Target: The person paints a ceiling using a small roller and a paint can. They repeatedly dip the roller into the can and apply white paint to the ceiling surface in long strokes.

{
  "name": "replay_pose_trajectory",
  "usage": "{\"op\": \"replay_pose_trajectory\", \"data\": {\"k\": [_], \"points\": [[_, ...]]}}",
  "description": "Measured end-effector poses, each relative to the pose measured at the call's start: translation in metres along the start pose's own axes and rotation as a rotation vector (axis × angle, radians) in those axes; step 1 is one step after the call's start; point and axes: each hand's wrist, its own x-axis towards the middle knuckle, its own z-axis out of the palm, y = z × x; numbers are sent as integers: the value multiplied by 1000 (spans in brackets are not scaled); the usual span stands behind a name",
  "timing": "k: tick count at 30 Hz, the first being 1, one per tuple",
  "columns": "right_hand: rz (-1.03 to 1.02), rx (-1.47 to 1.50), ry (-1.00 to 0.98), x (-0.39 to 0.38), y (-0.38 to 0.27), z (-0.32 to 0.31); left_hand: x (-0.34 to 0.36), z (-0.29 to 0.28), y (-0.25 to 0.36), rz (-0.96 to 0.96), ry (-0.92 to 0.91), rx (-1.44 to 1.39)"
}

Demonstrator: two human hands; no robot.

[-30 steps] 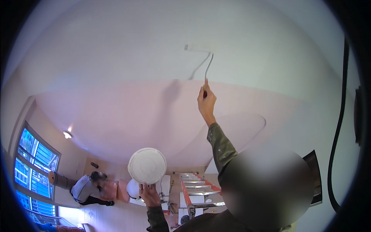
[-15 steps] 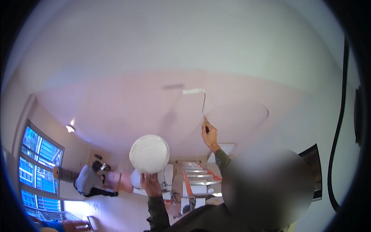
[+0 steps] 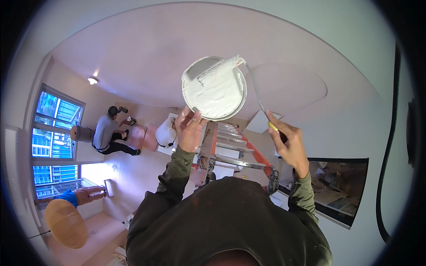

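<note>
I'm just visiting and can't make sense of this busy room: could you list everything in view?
Tub: one, white, upper middle
White coating: one mass, white, in the tub
Roller: one, white sleeve, yellow on handle, sleeve over the tub
Ladder: one, orange rails, silver rungs, centre
Co-worker: one, grey top, dark trousers, left
White rounded shape: one, unclear, left of centre
Cylinder: one, brownish-grey, beside the co-worker
Windows: several panes, bluish, far left
Lamp: one, glowing white, upper left
Round shade-like thing: one, tan, lower left
Dark panel: one, black-edged, right
Cable: one, black, far right
Small floor items: uncountable
Left hand: one, bare, holding the tub
Right hand: one, bare, gripping the roller
</note>
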Motion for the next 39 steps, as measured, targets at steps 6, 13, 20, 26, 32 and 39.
{"op": "replay_pose_trajectory", "data": {"k": [6, 13, 20, 26, 32, 39], "points": [[73, 69, -30, -18, -6, 16, -14, 20, -8, -7, 41, 113], [144, 141, -79, -50, -6, 12, -16, 28, -19, 23, 52, 128], [227, 123, -57, -61, -16, -4, -11, 35, -27, 18, 68, 98], [192, 95, -6, -60, -20, -12, -8, 36, -33, 0, -36, 60], [167, 21, -9, -74, -14, -19, -4, 40, -36, 14, -5, 92], [214, 15, -43, -66, -18, -12, 0, 33, -32, -2, -41, 116]]}}
